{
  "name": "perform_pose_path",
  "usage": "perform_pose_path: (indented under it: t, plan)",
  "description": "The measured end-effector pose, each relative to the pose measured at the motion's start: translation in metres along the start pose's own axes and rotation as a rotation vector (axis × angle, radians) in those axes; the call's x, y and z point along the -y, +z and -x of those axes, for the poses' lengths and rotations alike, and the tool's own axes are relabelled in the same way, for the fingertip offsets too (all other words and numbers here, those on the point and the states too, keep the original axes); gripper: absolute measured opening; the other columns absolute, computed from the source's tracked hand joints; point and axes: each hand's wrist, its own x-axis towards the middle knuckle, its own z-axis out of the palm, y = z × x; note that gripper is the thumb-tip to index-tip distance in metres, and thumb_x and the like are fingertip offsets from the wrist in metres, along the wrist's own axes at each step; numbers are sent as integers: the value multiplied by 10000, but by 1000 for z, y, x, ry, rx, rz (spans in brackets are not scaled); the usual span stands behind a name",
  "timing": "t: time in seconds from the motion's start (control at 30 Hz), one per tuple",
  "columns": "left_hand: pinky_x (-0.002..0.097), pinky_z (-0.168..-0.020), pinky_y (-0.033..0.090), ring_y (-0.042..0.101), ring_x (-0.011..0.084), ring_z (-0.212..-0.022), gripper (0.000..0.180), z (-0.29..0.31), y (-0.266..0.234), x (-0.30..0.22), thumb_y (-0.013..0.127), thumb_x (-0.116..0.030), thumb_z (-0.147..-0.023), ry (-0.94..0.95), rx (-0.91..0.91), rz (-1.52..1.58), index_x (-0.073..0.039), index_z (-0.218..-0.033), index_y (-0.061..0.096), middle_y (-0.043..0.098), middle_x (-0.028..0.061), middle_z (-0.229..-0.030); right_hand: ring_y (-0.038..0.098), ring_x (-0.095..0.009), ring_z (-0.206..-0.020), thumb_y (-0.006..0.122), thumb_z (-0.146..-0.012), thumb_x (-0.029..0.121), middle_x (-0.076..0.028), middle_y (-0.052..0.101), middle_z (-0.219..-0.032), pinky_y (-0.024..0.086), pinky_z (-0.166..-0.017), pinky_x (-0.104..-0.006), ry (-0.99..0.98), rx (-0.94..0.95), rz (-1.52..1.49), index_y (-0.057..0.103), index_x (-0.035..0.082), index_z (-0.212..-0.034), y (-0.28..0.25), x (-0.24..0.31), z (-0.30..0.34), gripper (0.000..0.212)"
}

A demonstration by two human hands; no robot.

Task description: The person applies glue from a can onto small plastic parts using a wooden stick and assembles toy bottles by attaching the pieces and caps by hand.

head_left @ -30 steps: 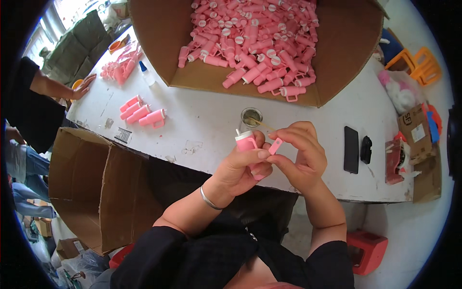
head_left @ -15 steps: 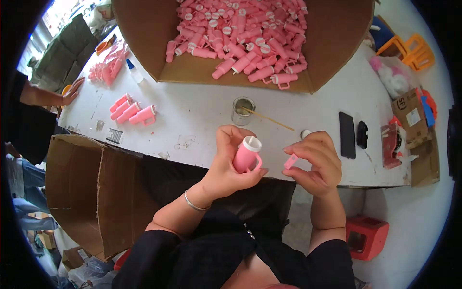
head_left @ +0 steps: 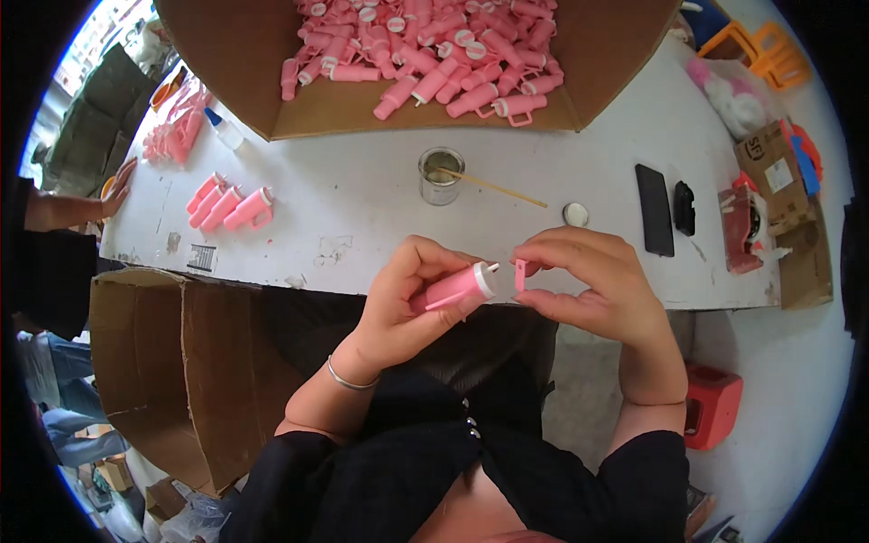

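Holding a pink miniature tumbler [head_left: 445, 290] tilted, your left hand [head_left: 394, 299] wraps its body, white cap [head_left: 486, 281] toward the right; your right hand [head_left: 597, 285] pinches a small pink piece [head_left: 520, 275] between thumb and fingers, near the cap yet apart from it. Both hands are at the near edge of the bench [head_left: 362, 181]; beyond stands a tin [head_left: 441, 192], a thin stick [head_left: 498, 188] leaning out rightward.

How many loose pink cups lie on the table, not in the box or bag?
4 pink cups, bunched on the table, left side: one at back, two middle, one rightmost; others may be hidden.
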Motion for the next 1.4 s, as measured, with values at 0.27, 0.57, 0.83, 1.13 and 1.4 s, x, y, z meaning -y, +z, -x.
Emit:
perform_pose_path:
  t: [0.27,0.57,0.83,1.13,1.4]
  plan:
    - [292,-807,509,642,204,-943,310,-6,0,6,720,54,-775,247,-1,-241,19,-1026,542,630,158,-1073,649,-234,-767,741,-747,100,-93,653,-884,521,-669,-315,104,209,-117,630,12,-1039,-9,0,-5,324]
    - [284,-735,513,659,207,-860,314,-7,1,6,747,26,-720,272,2,-336,20,-984,578,665,163,-1012,639,-255,-754,741,-752,138,-104,645,-872,508,-657,-339,53,300,-8,621,9,-984,-15,2,-12,291]
    - [285,-723,512,660,211,-843,310,-8,2,9,741,11,-714,288,2,-401,15,-979,581,668,153,-999,639,-252,-727,765,-719,109,-101,651,-861,508,-621,-332,-15,319,52,619,19,-1011,-14,1,-12,338]
    - [290,-724,515,661,221,-844,315,-8,1,6,743,18,-712,284,3,-423,15,-979,576,666,154,-990,619,-325,-814,706,-759,172,-124,636,-926,496,-704,-389,1,415,106,607,23,-1023,-18,5,-17,319]
    - [295,-768,521,655,212,-898,312,-11,1,7,736,33,-738,267,30,-476,21,-1009,581,655,149,-1042,605,-305,-798,704,-752,166,-108,613,-903,480,-693,-383,-75,502,367,591,35,-989,-18,23,-27,294]
